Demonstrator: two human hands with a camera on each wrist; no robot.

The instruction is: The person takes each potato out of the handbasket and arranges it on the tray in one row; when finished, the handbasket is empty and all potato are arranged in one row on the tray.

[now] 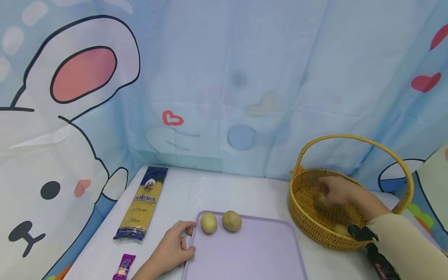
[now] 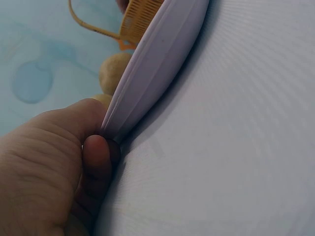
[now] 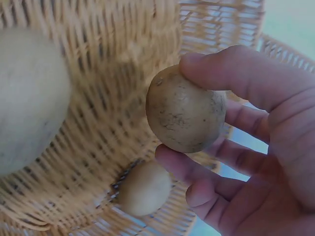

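Inside the wicker basket point(image 1: 308, 229), my right hand point(image 1: 337, 191) holds a potato point(image 3: 186, 110) between thumb and fingers. Two more potatoes lie in the basket: a large-looking potato point(image 3: 29, 101) at the left of the right wrist view and a smaller-looking potato point(image 3: 145, 188) below the held one. My left hand point(image 1: 173, 245) grips the left rim of the lilac tray point(image 1: 245, 256), fingers bent at its edge. Near the tray's far left corner sit two potatoes, a yellowish potato point(image 1: 209, 223) and a browner potato point(image 1: 231, 221), side by side.
A pack of spaghetti point(image 1: 141, 204) lies at the left of the white table point(image 1: 196, 186), with a small purple wrapped snack point(image 1: 124, 266) nearer me. The basket's tall handle point(image 1: 350, 137) arches over it. A printed curtain point(image 1: 217, 77) hangs behind.
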